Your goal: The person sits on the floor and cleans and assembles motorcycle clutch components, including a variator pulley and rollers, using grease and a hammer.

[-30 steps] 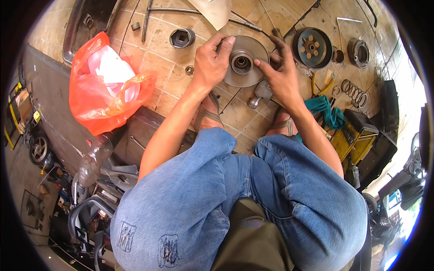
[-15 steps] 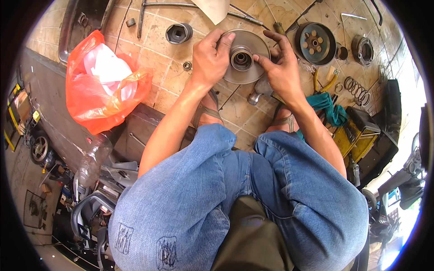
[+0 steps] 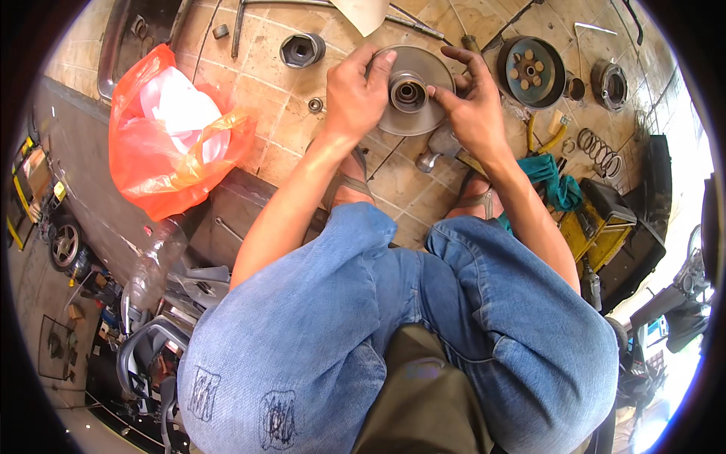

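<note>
Above the tiled floor, between my feet and the far tools, I hold a round grey metal pulley disc [image 3: 431, 72] with a raised hollow hub [image 3: 408, 94] facing up. My left hand [image 3: 357, 94] grips its left edge, thumb on top and fingers curled round the rim. At the right side, my right hand [image 3: 476, 106] has its thumb against the hub and its bent fingers by the rim. What lies under the disc is hidden. Just below my right hand, a hammer [image 3: 439, 147] lies on the floor.
A large socket-like hex piece [image 3: 302, 51] and a small bearing [image 3: 315, 105] lie to the left, beside an orange plastic bag [image 3: 178, 144]. To the right are a clutch drum [image 3: 532, 72], a clutch part [image 3: 609, 85], a coil spring [image 3: 600, 153], a green cloth [image 3: 560, 185] and a yellow-and-black box [image 3: 601, 227].
The disc and both hands sit slightly higher and further right in the picture. The grip looks much the same.
</note>
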A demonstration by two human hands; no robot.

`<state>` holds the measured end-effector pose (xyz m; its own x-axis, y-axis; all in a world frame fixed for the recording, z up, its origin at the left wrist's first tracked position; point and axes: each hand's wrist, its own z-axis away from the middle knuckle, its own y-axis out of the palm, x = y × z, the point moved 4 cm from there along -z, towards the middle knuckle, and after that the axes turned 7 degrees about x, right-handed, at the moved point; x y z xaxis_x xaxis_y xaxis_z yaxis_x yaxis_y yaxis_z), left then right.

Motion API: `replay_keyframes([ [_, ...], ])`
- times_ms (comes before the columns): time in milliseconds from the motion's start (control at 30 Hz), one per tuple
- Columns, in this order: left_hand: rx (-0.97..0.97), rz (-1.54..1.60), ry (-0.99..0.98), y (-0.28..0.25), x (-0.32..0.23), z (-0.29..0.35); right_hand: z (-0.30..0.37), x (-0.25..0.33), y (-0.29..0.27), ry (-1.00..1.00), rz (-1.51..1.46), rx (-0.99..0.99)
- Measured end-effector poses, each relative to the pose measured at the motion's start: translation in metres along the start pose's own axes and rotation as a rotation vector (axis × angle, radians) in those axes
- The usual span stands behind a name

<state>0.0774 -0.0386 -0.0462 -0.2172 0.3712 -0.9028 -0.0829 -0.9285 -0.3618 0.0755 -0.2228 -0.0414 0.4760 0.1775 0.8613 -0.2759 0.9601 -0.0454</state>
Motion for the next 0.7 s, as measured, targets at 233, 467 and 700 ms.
replay_keyframes([
  [233, -0.08, 0.021, 0.043, 0.004, 0.013, 0.004, -0.005, -0.007, 0.002, -0.007, 0.084, 0.0],
  [467, -0.027, -0.015, -0.046, 0.006, 0.016, 0.004, -0.013, -0.014, -0.002, 0.039, 0.128, 0.02],
  [700, -0.073, 0.016, -0.1, 0.008, 0.026, 0.008, -0.02, -0.006, 0.003, 0.059, 0.029, 0.09],
])
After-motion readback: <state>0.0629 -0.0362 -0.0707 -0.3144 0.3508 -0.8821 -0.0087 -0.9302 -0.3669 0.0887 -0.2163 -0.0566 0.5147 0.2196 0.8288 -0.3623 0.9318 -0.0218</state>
